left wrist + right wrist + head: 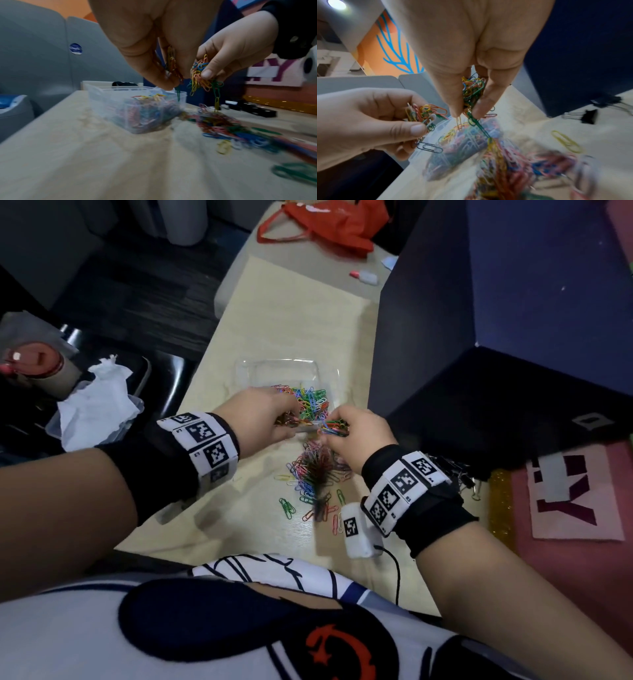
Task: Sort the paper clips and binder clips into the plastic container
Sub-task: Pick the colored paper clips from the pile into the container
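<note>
A clear plastic container (245, 371) (102, 100) sits mid-table, its near half full of coloured paper clips (313, 402). My left hand (260, 419) (373, 119) hovers at the container's near edge and grips a bunch of paper clips (424, 113). My right hand (356, 436) (236, 51), just right of it, pinches another bunch (202, 75) (472, 94), with clips dangling down in a chain. A loose pile of paper clips (315, 470) (221, 123) lies on the table under the right hand. Black binder clips (589, 116) (466, 477) lie at the right by the dark box.
A big dark blue box (496, 337) stands right of the container. An orange bag (335, 224) and a small bottle (364, 277) lie far back. Left of the table, a tub with white tissue (99, 402) and a pink-lidded jar (34, 364). The table (291, 313) continues behind the container.
</note>
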A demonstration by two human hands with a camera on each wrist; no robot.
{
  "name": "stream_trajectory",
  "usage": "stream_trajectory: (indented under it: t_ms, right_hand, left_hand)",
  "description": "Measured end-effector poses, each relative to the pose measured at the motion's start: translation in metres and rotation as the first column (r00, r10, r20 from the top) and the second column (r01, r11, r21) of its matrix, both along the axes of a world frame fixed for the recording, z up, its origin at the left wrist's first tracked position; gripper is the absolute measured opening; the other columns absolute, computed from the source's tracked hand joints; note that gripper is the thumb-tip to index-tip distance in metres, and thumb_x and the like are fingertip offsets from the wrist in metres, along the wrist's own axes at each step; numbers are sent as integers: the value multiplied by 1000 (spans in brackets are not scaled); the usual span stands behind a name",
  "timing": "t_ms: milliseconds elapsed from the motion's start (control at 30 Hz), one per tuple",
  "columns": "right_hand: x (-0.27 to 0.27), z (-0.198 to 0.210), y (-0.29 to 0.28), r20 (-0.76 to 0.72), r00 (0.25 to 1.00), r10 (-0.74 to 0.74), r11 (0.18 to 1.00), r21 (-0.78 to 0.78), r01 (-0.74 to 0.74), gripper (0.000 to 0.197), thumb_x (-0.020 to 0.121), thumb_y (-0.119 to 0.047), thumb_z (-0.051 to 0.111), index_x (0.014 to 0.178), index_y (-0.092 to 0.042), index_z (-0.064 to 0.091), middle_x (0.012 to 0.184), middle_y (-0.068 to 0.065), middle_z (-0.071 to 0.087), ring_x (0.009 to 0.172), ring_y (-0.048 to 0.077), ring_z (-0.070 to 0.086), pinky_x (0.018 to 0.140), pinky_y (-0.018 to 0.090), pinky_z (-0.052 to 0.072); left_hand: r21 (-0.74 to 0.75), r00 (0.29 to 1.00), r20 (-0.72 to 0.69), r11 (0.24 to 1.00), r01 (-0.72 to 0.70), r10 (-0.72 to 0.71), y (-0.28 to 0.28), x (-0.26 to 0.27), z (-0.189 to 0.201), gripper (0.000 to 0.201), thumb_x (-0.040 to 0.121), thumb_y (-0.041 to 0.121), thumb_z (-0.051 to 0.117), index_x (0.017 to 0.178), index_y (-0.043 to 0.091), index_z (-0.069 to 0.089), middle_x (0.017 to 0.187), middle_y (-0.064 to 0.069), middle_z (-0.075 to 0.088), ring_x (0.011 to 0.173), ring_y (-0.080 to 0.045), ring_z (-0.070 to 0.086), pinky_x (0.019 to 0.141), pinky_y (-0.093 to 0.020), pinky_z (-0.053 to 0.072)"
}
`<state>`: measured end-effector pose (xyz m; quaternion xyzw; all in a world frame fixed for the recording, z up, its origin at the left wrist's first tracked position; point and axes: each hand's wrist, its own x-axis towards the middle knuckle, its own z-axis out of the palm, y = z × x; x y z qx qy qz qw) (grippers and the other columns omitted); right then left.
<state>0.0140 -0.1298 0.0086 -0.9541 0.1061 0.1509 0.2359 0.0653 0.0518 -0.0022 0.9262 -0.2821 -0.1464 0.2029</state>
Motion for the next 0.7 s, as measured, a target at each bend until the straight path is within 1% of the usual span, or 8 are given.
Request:
stream_trajectory:
  t_ms: [100, 200, 300, 433, 500, 567, 633, 700]
  right_hand:
    - [21, 1, 11, 38, 999, 17, 999, 33, -19, 31, 84, -32, 70, 112, -23, 61, 110, 5, 62, 90, 21, 57, 80, 26, 44]
    - [41, -2, 23, 44, 999, 20, 999, 38, -21, 36, 83, -33, 69, 116, -24, 59, 114, 5, 63, 102, 24, 60, 87, 31, 48]
    - [53, -4, 25, -33, 999, 35, 999, -29, -36, 45, 88, -32, 63, 130, -22, 50, 125, 6, 60, 114, 26, 56, 95, 35, 47]
    - [53, -4, 18, -22, 999, 25, 994, -108, -27, 41, 91, -8, 46, 129, -22, 52, 129, 6, 49, 115, 26, 52, 91, 35, 46]
    - [48, -6, 18, 13, 994, 107, 989, -106, -105, 47, 87, 1, 42, 123, -25, 56, 127, 4, 47, 113, 26, 52, 91, 35, 45]
    - [43, -9, 21, -37, 960, 276, 954, -109, -279, 55, 85, 3, 42, 130, -25, 53, 134, 3, 46, 121, 24, 49, 100, 35, 42]
    - [38, -13, 21, -104, 913, 395, 901, -149, -406, 60, 84, 1, 48, 139, -23, 45, 143, 1, 41, 131, 22, 42, 107, 36, 36]
    - [38, -13, 16, -136, 903, 408, 882, -197, -428, 64, 83, 0, 55, 142, -22, 42, 146, 0, 38, 133, 22, 40, 109, 41, 34]
  left_hand:
    - [14, 998, -3, 998, -67, 67, 6, 12, 1, 40, 84, 32, 68, 120, 18, 60, 107, -12, 61, 101, -31, 58, 86, -32, 42]
    - [49, 993, -20, 992, -117, 118, 8, 23, -4, 43, 84, 33, 68, 123, 20, 58, 113, -11, 62, 106, -29, 57, 90, -32, 42]
    - [91, 989, -16, 986, -143, 145, 10, 27, -10, 46, 87, 32, 63, 130, 22, 53, 120, -10, 58, 111, -29, 55, 93, -34, 42]
    - [59, 989, 116, 993, -101, 94, 10, 19, -15, 39, 91, 25, 52, 130, 21, 53, 124, -8, 51, 110, -32, 53, 91, -44, 46]
    - [114, 987, 160, 993, -4, -15, 6, 13, -19, 41, 91, 26, 48, 133, 25, 49, 134, -2, 47, 118, -28, 49, 93, -44, 41]
    - [197, 979, 162, 976, 88, -121, 3, 8, -24, 44, 92, 28, 45, 137, 27, 44, 144, 4, 40, 127, -22, 43, 96, -43, 35]
    - [254, 974, 164, 961, 111, -156, 6, 6, -28, 47, 93, 27, 43, 140, 25, 41, 148, 5, 37, 131, -20, 41, 99, -41, 33]
    - [274, 974, 163, 956, 105, -154, 10, 9, -28, 47, 93, 28, 43, 140, 23, 40, 149, 4, 38, 131, -20, 43, 101, -40, 32]
